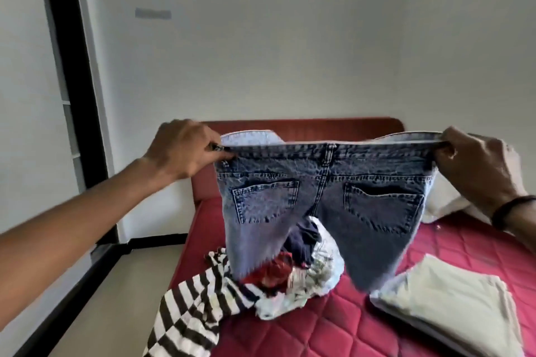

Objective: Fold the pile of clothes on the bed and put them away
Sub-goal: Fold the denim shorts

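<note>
A pair of blue denim jeans (322, 206) hangs in the air over the bed, back pockets facing me. My left hand (185, 151) pinches the waistband at its left end and my right hand (478, 165) grips the right end, stretching it flat. Below the jeans lies a loose pile of clothes (293, 278): a black-and-white striped garment (188, 307), a red piece, a dark navy piece and a white printed one. A folded cream garment (452, 307) lies flat on the red quilted mattress (348, 327) at the right.
A red headboard (304, 126) runs along the white back wall. A pale pillow (443, 203) sits at the right behind the jeans. Left of the bed are bare floor (139, 275) and a dark door frame (75, 81).
</note>
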`<act>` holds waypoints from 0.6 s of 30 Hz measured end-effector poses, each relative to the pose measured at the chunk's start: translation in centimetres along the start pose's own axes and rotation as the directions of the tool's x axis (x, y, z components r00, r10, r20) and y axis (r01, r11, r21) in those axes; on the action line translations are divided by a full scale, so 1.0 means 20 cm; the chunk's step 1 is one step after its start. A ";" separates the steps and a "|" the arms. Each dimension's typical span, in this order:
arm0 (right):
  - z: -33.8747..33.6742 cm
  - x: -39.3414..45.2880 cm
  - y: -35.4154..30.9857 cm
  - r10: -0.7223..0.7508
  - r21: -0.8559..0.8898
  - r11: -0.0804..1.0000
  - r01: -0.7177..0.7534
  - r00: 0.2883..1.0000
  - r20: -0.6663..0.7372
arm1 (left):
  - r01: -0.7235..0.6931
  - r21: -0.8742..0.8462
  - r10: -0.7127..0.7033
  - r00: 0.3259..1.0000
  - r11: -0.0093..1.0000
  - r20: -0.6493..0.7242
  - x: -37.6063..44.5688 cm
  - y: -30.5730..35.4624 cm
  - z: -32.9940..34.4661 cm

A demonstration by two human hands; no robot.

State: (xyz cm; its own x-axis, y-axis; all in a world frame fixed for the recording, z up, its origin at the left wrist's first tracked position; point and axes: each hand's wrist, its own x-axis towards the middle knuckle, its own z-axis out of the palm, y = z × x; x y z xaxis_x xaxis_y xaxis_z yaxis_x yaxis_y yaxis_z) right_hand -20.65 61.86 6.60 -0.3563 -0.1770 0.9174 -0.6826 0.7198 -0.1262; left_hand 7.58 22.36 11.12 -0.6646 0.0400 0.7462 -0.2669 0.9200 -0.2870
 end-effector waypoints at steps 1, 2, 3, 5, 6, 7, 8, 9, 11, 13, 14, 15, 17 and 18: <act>-0.02 -0.14 0.01 -0.007 0.046 0.999 0.006 1.000 0.010 | -0.022 -0.002 0.022 0.999 1.000 -0.033 -0.15 0.07 0.01; -0.01 -0.27 0.04 -0.027 0.081 0.996 0.024 0.999 0.034 | -0.026 -0.007 0.025 0.999 1.000 -0.042 -0.31 0.13 0.04; -0.01 -0.44 0.06 -0.029 0.099 0.995 0.020 0.996 0.085 | -0.005 -0.018 0.005 1.000 1.000 0.004 -0.49 0.21 0.08; 0.02 -0.84 0.11 -0.010 0.122 0.992 -0.017 0.975 0.224 | 0.099 -0.026 -0.092 0.977 0.995 0.191 -0.87 0.34 0.21; 0.07 -1.08 0.13 -0.016 0.166 0.986 -0.035 0.955 0.296 | 0.146 -0.013 -0.136 0.945 0.989 0.296 -1.07 0.41 0.28; 0.09 -1.29 0.13 -0.066 0.215 0.976 -0.024 0.913 0.404 | 0.177 0.005 -0.165 0.903 0.984 0.398 -1.26 0.45 0.36; 0.13 -1.53 0.15 -0.164 0.290 0.957 0.011 0.846 0.507 | 0.191 0.020 -0.174 0.844 0.981 0.507 -1.46 0.51 0.42; 0.17 -1.72 0.18 -0.224 0.351 0.936 0.000 0.768 0.600 | 0.194 0.040 -0.177 0.772 0.980 0.611 -1.62 0.56 0.47; 0.17 -1.98 0.19 -0.194 0.316 0.933 -0.173 0.498 0.845 | 0.237 0.045 -0.171 0.547 0.971 0.820 -1.82 0.64 0.52; 0.19 -2.09 0.19 -0.168 0.250 0.939 -0.235 0.321 0.932 | 0.327 0.067 -0.197 0.382 0.943 0.903 -1.85 0.68 0.56; 0.22 -2.11 0.18 -0.175 0.271 0.930 -0.247 0.350 0.920 | 0.392 0.053 -0.207 0.361 0.918 0.909 -1.83 0.70 0.58; 0.25 -2.11 0.15 -0.176 0.288 0.924 -0.251 0.390 0.904 | 0.455 0.044 -0.228 0.359 0.890 0.905 -1.80 0.72 0.61; 0.33 -2.09 0.05 -0.165 0.317 0.921 -0.225 0.510 0.844 | 0.526 -0.028 -0.256 0.460 0.850 0.850 -1.76 0.79 0.74; 0.36 -2.10 0.00 -0.175 0.345 0.910 -0.228 0.544 0.820 | 0.576 -0.094 -0.249 0.488 0.812 0.836 -1.73 0.84 0.81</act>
State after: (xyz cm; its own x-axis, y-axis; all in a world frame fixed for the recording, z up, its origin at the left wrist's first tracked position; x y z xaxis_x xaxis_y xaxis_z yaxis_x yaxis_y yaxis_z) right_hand -10.33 64.35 -34.58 -0.5979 -0.7730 0.2121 -0.7607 0.4638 -0.4542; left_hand 14.76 30.21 -29.22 -0.8417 -0.5358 -0.0667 -0.5336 0.8068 0.2535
